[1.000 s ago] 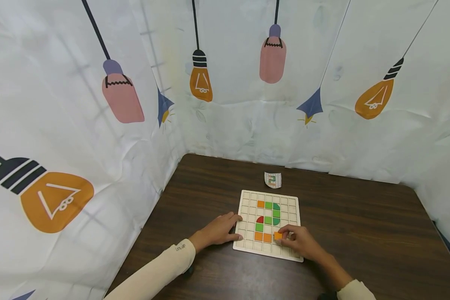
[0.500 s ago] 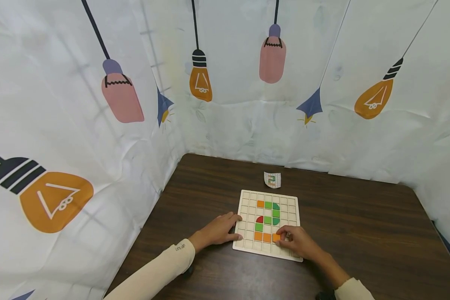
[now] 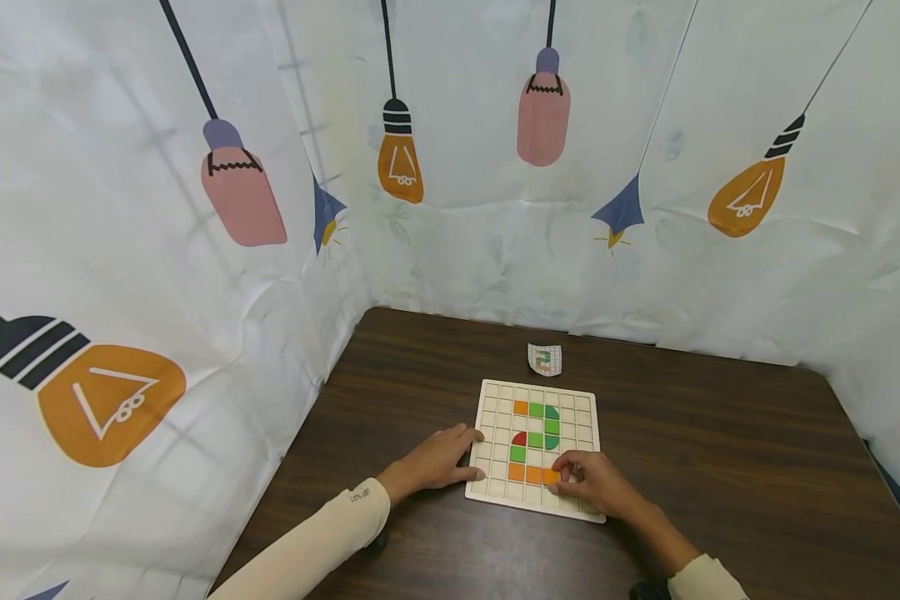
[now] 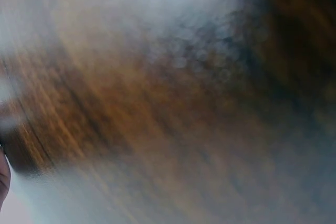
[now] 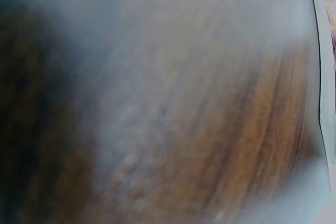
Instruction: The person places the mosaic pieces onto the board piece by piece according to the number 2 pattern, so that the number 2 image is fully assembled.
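A pale gridded board (image 3: 495, 417) lies on the table in the head view, with several coloured tiles set in its squares. My right hand (image 3: 598, 483) pinches an orange square tile (image 3: 550, 477) at the right end of the lower orange row. Next to it are two more orange tiles (image 3: 525, 472). Above these sit green squares (image 3: 536, 440), a red quarter-round tile (image 3: 520, 437) and darker green rounded tiles (image 3: 552, 442). My left hand (image 3: 438, 460) rests at the board's left edge, fingers spread and thumb on the rim.
Behind the board lies a small paper card (image 3: 544, 360) printed with a similar coloured pattern. The dark wooden table (image 3: 720, 433) meets a white curtain (image 3: 465, 275) with lamp drawings at the back and left. Both wrist views show mostly blurred table top.
My right hand has lowered the orange tile and shifted it slightly left, in line with the other two orange tiles. My left hand has stayed at the board's edge.
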`<state>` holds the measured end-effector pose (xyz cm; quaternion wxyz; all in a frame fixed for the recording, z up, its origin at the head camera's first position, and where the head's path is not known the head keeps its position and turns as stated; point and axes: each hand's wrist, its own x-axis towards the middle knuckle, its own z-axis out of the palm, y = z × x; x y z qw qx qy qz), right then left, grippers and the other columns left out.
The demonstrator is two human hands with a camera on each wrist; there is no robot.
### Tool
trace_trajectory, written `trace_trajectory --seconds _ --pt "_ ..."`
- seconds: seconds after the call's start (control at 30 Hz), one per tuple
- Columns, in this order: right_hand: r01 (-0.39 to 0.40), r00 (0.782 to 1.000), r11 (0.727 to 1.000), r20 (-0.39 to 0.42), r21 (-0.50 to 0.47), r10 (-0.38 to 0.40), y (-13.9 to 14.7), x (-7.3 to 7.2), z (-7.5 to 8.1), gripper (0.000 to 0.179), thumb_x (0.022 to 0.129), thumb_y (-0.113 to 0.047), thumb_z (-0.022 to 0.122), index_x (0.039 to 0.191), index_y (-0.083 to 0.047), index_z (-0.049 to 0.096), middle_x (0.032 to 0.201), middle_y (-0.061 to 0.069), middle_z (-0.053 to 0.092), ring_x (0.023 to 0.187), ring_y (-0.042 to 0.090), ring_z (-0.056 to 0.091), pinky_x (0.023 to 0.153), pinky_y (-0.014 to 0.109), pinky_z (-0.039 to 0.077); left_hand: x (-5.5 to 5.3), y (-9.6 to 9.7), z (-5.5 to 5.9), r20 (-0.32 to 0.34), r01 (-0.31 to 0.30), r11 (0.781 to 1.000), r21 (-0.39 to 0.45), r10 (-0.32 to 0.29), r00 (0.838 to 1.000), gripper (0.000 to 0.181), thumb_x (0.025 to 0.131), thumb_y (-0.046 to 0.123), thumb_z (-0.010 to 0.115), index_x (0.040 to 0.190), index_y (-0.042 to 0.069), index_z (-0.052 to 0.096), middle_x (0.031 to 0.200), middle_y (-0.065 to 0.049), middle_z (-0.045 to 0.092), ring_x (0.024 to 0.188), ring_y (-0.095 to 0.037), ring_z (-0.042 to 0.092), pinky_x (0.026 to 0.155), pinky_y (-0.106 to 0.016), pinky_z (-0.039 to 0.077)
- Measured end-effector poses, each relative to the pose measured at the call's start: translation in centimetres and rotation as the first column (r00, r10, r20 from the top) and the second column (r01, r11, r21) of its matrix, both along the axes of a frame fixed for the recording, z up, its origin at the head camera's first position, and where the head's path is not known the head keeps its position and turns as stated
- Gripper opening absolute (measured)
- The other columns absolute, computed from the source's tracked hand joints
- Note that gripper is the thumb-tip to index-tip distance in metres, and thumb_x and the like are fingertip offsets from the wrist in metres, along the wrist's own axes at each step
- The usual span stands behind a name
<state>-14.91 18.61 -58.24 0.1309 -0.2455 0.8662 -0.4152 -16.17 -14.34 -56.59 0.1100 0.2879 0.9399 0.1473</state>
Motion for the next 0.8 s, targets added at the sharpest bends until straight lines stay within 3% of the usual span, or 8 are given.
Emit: trace_trajectory --seconds 0.47,0.8 --pt "-0.023 0.997 0.999 -0.081 -0.026 0.021 0.07 0.01 -0.18 0.017 0.089 -0.024 0.078 0.098 -0.011 0.071 0.08 -0.012 0.061 0.067 -0.003 0.049 0.06 0.021 0.045 0.01 0.01 -0.03 0.002 -0.004 1.0 -0.006 0.004 1.0 0.065 0.092 0.059 0.063 0.142 0.019 0.05 0.112 0.003 0.055 0.09 -0.007 0.048 0.09 -0.032 0.043" --pt "-0.023 0.996 1.0 -0.083 0.006 0.024 -0.03 0.17 -0.23 0.02 0.089 -0.027 0.077 0.102 -0.013 0.07 0.08 -0.013 0.06 0.067 -0.002 0.05 0.061 0.021 0.046 0.12 0.0 -0.08 -0.006 -0.002 1.0 -0.012 0.002 1.0 0.065 0.092 0.059 0.063 0.141 0.019 0.051 0.116 0.001 0.057 0.095 -0.007 0.053 0.094 -0.035 0.045"
